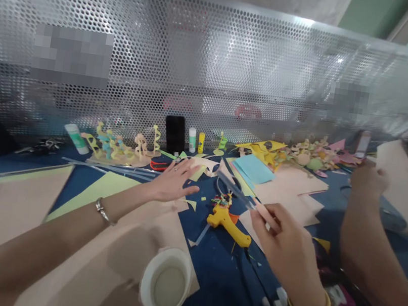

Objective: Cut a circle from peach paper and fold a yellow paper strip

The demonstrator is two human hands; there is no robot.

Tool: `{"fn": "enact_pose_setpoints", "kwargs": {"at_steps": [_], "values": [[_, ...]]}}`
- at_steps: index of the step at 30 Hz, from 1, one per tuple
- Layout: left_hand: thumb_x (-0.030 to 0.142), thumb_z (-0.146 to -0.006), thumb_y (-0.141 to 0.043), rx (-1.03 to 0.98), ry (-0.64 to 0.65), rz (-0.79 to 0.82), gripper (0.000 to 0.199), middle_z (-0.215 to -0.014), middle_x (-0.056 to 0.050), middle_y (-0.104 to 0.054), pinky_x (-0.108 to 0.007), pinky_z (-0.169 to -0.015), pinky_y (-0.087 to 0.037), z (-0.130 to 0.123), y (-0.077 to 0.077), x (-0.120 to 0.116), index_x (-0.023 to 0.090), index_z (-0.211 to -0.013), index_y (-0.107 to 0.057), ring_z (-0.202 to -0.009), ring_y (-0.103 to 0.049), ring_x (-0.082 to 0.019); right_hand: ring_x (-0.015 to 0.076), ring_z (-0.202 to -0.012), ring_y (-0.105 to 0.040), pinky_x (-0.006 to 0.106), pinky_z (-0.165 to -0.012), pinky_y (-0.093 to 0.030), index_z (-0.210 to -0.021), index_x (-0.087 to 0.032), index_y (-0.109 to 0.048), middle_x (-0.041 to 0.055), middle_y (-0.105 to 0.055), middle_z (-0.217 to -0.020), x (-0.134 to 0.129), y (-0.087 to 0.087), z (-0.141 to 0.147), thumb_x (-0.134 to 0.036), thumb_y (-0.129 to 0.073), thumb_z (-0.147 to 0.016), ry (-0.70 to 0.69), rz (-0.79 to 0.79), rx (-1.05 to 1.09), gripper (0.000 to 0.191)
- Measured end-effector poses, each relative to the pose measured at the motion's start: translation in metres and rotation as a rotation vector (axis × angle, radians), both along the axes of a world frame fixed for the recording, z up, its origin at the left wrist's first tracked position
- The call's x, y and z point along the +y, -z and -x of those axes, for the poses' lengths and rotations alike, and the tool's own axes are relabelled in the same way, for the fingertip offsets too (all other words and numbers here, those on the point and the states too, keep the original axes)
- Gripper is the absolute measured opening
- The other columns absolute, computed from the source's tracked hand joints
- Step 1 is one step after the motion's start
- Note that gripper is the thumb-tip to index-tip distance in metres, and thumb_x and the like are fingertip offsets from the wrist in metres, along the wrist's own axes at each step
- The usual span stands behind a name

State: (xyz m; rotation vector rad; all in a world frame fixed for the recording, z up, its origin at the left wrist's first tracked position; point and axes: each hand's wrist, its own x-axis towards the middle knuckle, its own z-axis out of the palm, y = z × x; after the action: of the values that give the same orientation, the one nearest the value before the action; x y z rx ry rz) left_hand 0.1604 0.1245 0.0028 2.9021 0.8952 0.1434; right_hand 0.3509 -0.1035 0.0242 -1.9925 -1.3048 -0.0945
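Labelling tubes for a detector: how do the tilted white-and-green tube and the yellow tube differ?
Pose: the white-and-green tube is tilted; the yellow tube is upright.
Size: the white-and-green tube looks longer and thicker than the yellow tube.
Colour: white-and-green tube mostly white and green, yellow tube mostly yellow.
Shared: both near the perforated panel.

The far screen (216, 68) is perforated metal, silvery and glossy, with bright streaks. The counter (214, 287) is dark blue and matt. Smooth, matt peach paper (143, 225) lies near; the light blue sheets (253, 168) farther off are matt paper too. The glue gun (229, 223) is smooth yellow plastic, the phone (175, 134) glossy black. The cup (165, 283) has a smooth, pale, matt rim. At the left hand (173, 180), the bangle (104, 211) is polished silvery metal. The slim grey piece (234, 191) in the right hand (279, 236) has a slight sheen, too blurred to tell metal from plastic.
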Motion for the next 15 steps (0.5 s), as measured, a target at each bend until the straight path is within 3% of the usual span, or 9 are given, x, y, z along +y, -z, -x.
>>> {"fn": "enact_pose_setpoints", "kwargs": {"at_steps": [4, 9, 12, 15], "values": [[0.071, -0.085, -0.029, 0.009, 0.182, 0.041, 0.079, -0.159, -0.005, -0.004, -0.047, -0.115, -0.004, -0.03, 0.017, -0.02, 0.028, -0.15, -0.011, -0.145, 0.002, -0.026, 0.0121, -0.048, -0.049, 0.023, -0.052, -0.036, -0.077, -0.023, -0.054, -0.0054, -0.053, -0.055, 0.0, -0.006, -0.008, -0.047, -0.05, -0.084, 0.074, -0.106, 0.019, 0.026], [0.066, -0.089, -0.022, 0.04, 0.228, 0.12, 0.075, -0.157, -0.011, -0.015, -0.05, -0.113, -0.014, -0.04, 0.038, -0.026, 0.023, -0.15, -0.011, -0.144, -0.012, -0.028, 0.0112, -0.049, -0.049, 0.022, -0.052, -0.036, -0.077, -0.022, -0.054, -0.0054, -0.055, -0.058, 0.001, -0.008, -0.007, -0.046, -0.051, -0.084, 0.072, -0.13, 0.019, 0.025], [0.065, -0.09, -0.022, 0.024, 0.229, 0.128, 0.074, -0.157, -0.01, -0.017, -0.047, -0.114, -0.014, -0.038, 0.034, -0.025, 0.023, -0.15, -0.013, -0.144, -0.014, -0.026, 0.0109, -0.049, -0.049, 0.022, -0.051, -0.036, -0.078, -0.023, -0.054, -0.0057, -0.055, -0.058, 0.0, -0.007, -0.006, -0.045, -0.051, -0.085, 0.058, -0.126, 0.018, 0.024], [0.063, -0.092, -0.022, -0.027, 0.2, 0.102, 0.072, -0.157, -0.007, -0.018, -0.039, -0.115, -0.014, -0.032, 0.017, -0.024, 0.021, -0.149, -0.017, -0.144, -0.014, -0.022, 0.011, -0.047, -0.049, 0.022, -0.051, -0.036, -0.078, -0.023, -0.053, -0.0062, -0.055, -0.057, 0.0, -0.006, -0.007, -0.045, -0.051, -0.085, 0.051, -0.126, 0.009, 0.023]]}}
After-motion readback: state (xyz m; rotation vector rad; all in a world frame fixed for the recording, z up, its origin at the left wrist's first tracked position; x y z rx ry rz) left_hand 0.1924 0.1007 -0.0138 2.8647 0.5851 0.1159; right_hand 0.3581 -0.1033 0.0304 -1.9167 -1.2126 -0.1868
